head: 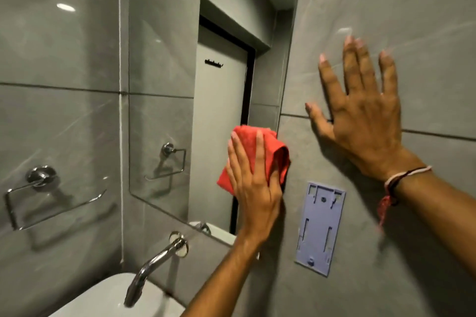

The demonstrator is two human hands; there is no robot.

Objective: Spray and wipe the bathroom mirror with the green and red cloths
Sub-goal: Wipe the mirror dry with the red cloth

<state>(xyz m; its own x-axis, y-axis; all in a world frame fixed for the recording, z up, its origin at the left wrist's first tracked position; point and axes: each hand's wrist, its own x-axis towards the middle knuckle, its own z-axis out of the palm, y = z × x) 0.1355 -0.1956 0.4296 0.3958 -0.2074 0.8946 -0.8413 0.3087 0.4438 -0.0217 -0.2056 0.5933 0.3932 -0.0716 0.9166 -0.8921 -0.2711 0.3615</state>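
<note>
1. The left hand (253, 183) lies flat with its fingers spread over a bunched red cloth (260, 153), pressing it against the mirror (164, 100) at the mirror's lower right edge, right where the glass meets the grey tiled wall (386, 8).
2. The cloth sticks out above and to both sides of the hand; its right fold reaches the mirror's edge.
3. The right hand (363, 116) is released and holds nothing; its palm rests flat on the tiled wall to the right of the mirror, fingers splayed and pointing up. Its fingertips are blurred.
4. A braided thread bracelet (401, 177) in red, white and dark strands circles the right wrist, with a loose red end hanging down.
5. Below the right hand, a pale lilac plastic mounting plate (320, 229) is fixed to the wall, just right of the left forearm.
6. Under the mirror, a chrome wall spout (152, 265) arches out over a white basin (110, 298).
7. On the left wall hangs a chrome towel ring (38, 195), and its reflection shows in the mirror, along with a doorway and a ceiling light.
</note>
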